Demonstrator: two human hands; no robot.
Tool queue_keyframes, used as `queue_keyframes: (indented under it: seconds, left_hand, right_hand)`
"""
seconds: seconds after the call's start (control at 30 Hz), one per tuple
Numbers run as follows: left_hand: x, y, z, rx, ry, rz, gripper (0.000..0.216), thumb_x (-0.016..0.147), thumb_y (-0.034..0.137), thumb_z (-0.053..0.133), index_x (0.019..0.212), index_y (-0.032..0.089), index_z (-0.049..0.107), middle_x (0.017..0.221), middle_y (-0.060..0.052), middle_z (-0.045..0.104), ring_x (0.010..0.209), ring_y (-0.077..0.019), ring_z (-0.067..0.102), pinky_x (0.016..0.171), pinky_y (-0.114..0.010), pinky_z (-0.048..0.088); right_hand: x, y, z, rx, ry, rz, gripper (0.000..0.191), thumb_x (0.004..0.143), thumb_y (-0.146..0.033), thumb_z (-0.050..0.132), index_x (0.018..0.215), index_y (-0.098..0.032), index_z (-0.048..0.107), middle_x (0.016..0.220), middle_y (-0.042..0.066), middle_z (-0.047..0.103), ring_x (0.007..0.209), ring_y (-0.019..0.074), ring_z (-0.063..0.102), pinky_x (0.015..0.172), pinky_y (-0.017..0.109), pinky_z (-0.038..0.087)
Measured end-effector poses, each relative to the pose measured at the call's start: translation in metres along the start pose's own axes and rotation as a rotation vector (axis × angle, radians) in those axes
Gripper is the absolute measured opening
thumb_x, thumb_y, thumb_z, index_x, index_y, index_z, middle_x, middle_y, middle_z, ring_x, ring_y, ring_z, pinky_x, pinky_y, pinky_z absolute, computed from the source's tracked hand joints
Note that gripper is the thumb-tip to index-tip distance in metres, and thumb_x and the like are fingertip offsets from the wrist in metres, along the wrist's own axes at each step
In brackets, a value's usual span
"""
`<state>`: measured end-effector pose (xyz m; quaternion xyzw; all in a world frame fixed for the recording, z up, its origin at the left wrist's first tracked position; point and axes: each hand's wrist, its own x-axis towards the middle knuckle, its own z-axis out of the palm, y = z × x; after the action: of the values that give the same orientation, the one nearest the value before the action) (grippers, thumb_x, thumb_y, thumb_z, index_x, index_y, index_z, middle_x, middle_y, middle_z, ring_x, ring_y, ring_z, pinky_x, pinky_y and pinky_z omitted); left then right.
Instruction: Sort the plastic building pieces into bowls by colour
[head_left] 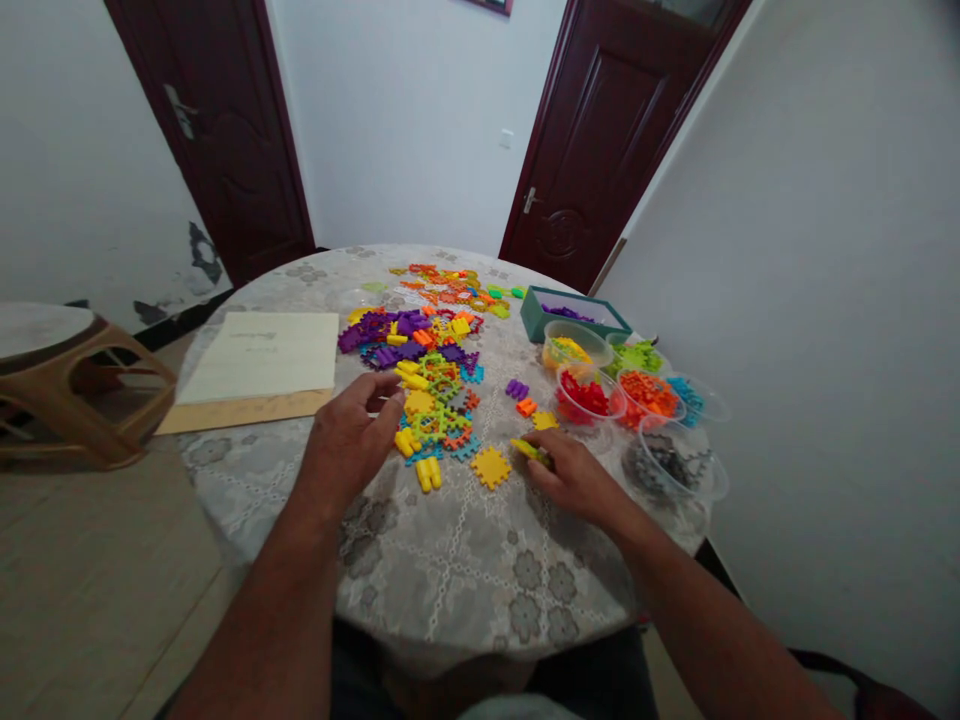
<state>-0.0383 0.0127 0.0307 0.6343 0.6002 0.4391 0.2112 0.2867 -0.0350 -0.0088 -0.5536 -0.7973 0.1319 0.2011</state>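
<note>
My left hand (pixel 352 435) is at the left side of a pile of plastic building pieces, its thumb and index finger apart. The fingertips are beside a yellow peg-like piece (pixel 411 376); whether they touch it I cannot tell. In my right hand (pixel 568 468) a yellow plastic piece (pixel 529 450) is pinched between thumb and fingers. A yellow notched square (pixel 491 467) lies flat just left of that hand, and another yellow square (pixel 545 420) lies beyond it. A yellow double-peg piece (pixel 429 475) lies at the near end of the pile.
Clear tubs of sorted pieces stand at the right, with red (pixel 583 396), orange (pixel 649 396) and grey (pixel 660 465) ones. A green box (pixel 534 318) of purple pieces stands behind. Paper (pixel 262 350) lies at the left. Orange pieces (pixel 442 285) spread at the back.
</note>
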Motion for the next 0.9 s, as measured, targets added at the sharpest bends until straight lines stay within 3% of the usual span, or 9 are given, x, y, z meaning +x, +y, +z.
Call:
queue_keyframes:
  seconds: [0.1, 0.23, 0.37, 0.53, 0.7, 0.9]
  left_hand:
    - [-0.004, 0.005, 0.006, -0.017, -0.062, 0.035, 0.032, 0.092, 0.039, 0.061, 0.117, 0.023, 0.074, 0.105, -0.006, 0.080, 0.091, -0.0232, 0.074, 0.089, -0.033, 0.057]
    - [-0.010, 0.013, 0.020, -0.082, -0.162, 0.053, 0.031, 0.090, 0.039, 0.064, 0.115, 0.024, 0.075, 0.104, -0.006, 0.080, 0.090, -0.0236, 0.074, 0.090, -0.034, 0.057]
    - [-0.017, 0.020, 0.039, -0.184, -0.300, 0.071, 0.037, 0.091, 0.041, 0.066, 0.122, 0.023, 0.074, 0.109, -0.007, 0.080, 0.095, -0.0242, 0.075, 0.088, -0.036, 0.057]
    - [-0.027, 0.027, 0.062, -0.210, -0.489, 0.101, 0.048, 0.091, 0.044, 0.068, 0.133, 0.022, 0.069, 0.116, -0.009, 0.078, 0.095, -0.0232, 0.073, 0.087, -0.036, 0.056]
    - [-0.031, 0.030, 0.068, -0.202, -0.577, 0.117, 0.026, 0.092, 0.034, 0.061, 0.109, 0.020, 0.074, 0.092, -0.005, 0.076, 0.086, -0.0223, 0.071, 0.078, -0.034, 0.054]
    - [-0.029, 0.026, 0.058, -0.338, -0.668, 0.013, 0.025, 0.095, 0.043, 0.058, 0.105, 0.021, 0.067, 0.088, -0.002, 0.069, 0.078, -0.0199, 0.068, 0.070, -0.031, 0.056]
  right_hand:
    - [0.003, 0.007, 0.009, 0.147, 0.117, 0.168, 0.013, 0.097, -0.030, 0.058, 0.096, -0.020, 0.066, 0.084, 0.004, 0.067, 0.078, 0.0201, 0.064, 0.073, 0.033, 0.051]
    - [0.005, 0.011, 0.017, 0.677, 0.116, 0.440, 0.026, 0.095, -0.042, 0.060, 0.107, -0.020, 0.063, 0.065, -0.003, 0.059, 0.052, 0.0147, 0.054, 0.050, 0.026, 0.043]
    - [0.005, 0.004, 0.018, 0.936, 0.038, 0.431, 0.033, 0.089, -0.046, 0.069, 0.108, -0.019, 0.064, 0.065, -0.004, 0.060, 0.051, 0.0122, 0.054, 0.047, 0.023, 0.044]
    - [0.004, -0.015, 0.022, 0.965, -0.048, 0.342, 0.040, 0.088, -0.053, 0.074, 0.105, -0.019, 0.066, 0.066, -0.005, 0.060, 0.050, 0.0109, 0.053, 0.045, 0.022, 0.044]
    - [0.004, -0.026, 0.019, 0.980, -0.129, 0.287, 0.039, 0.088, -0.054, 0.074, 0.106, -0.021, 0.065, 0.066, -0.005, 0.061, 0.050, 0.0115, 0.054, 0.046, 0.022, 0.046]
    - [-0.006, -0.013, -0.024, 0.832, -0.289, 0.247, 0.031, 0.094, -0.046, 0.068, 0.111, -0.019, 0.067, 0.072, -0.003, 0.065, 0.057, 0.0120, 0.060, 0.055, 0.023, 0.051]
